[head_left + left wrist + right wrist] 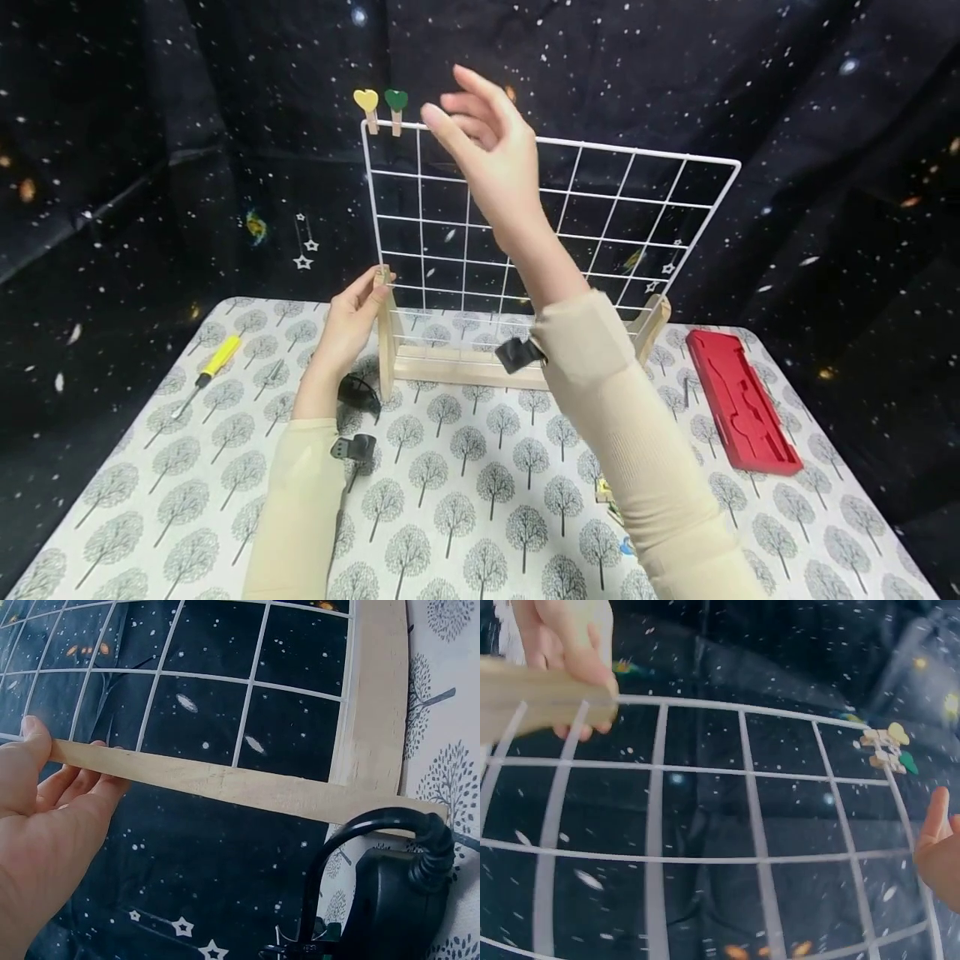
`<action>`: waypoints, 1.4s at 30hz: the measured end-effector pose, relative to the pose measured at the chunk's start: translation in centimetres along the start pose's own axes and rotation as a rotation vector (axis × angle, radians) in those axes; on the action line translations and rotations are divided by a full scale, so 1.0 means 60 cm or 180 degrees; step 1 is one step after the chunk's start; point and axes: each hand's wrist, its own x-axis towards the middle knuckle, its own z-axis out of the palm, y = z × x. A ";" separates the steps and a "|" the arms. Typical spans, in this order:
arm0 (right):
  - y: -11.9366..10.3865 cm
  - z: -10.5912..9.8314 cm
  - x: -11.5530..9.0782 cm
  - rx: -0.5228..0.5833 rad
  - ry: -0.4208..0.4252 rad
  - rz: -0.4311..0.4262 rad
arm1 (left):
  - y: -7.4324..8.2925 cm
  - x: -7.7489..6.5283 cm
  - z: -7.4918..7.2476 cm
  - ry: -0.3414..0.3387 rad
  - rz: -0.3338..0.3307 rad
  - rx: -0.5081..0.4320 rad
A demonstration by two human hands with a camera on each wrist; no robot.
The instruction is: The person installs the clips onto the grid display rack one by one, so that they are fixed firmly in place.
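Observation:
A white wire grid panel [637,152] stands in a wooden base with two uprights. My left hand [348,321] grips the top of the left wooden upright [225,780] between thumb and fingers. Two wooden clothespins, one with a yellow heart [366,101] and one with a green heart [396,101], are clipped side by side on the grid's top edge at the left corner. To the right of the green one, my right hand [498,158] is raised in front of the top edge. Its fingers are loosely bent, with nothing seen between them.
A yellow-handled screwdriver [220,357] lies at the table's left. On the right is a red molded tray [738,400]. Small colored pieces [603,490] lie beside my right sleeve, partly hidden by it. The base's wooden crossbar [465,369] rests on the tree-patterned cloth.

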 end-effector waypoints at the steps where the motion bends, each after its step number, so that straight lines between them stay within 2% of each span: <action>1: 0.006 -0.006 -0.011 0.0127 0.0055 -0.0009 | 0.000 0.002 -0.001 0.0012 0.0001 0.0010; 4: 0.040 -0.026 -0.045 0.0298 0.0153 0.0029 | -0.001 0.005 -0.006 0.0039 0.0007 0.0051; 7: 0.092 -0.052 -0.090 0.0213 0.0131 0.0244 | 0.000 0.004 -0.010 0.0035 0.0004 0.0099; 10: 0.141 -0.081 -0.147 -0.0110 -0.0029 0.0593 | 0.004 -0.002 -0.012 0.0006 -0.0015 0.0095; 13: 0.175 -0.116 -0.203 -0.0609 -0.0275 0.0909 | 0.015 -0.011 -0.013 -0.0001 -0.0030 0.0021; 16: 0.203 -0.154 -0.251 -0.1049 -0.0568 0.1110 | 0.028 -0.018 -0.018 0.0026 -0.0031 0.0004; 20: 0.239 -0.211 -0.308 -0.1569 -0.1055 0.1190 | 0.040 -0.023 -0.025 0.0027 0.0011 0.0017; 24: 0.274 -0.268 -0.358 -0.1998 -0.1564 0.0929 | 0.044 -0.022 -0.032 0.0012 0.0040 -0.0053; 27: 0.290 -0.302 -0.387 -0.2164 -0.1801 0.0725 | 0.036 -0.019 -0.037 0.0012 0.0059 -0.0083; 29: 0.291 -0.322 -0.399 -0.2128 -0.1906 0.0736 | 0.036 -0.020 -0.039 0.0013 0.0064 -0.0074; 33: 0.290 -0.353 -0.409 -0.2228 -0.2055 0.0604 | 0.044 -0.024 -0.038 0.0027 0.0045 -0.0048; 38: 0.289 -0.374 -0.406 -0.2853 -0.2099 -0.0006 | 0.053 -0.030 -0.038 0.0027 0.0009 -0.0014; 42: 0.297 -0.380 -0.403 -0.3156 -0.2339 -0.0279 | 0.046 -0.030 -0.040 0.0037 -0.0031 -0.0012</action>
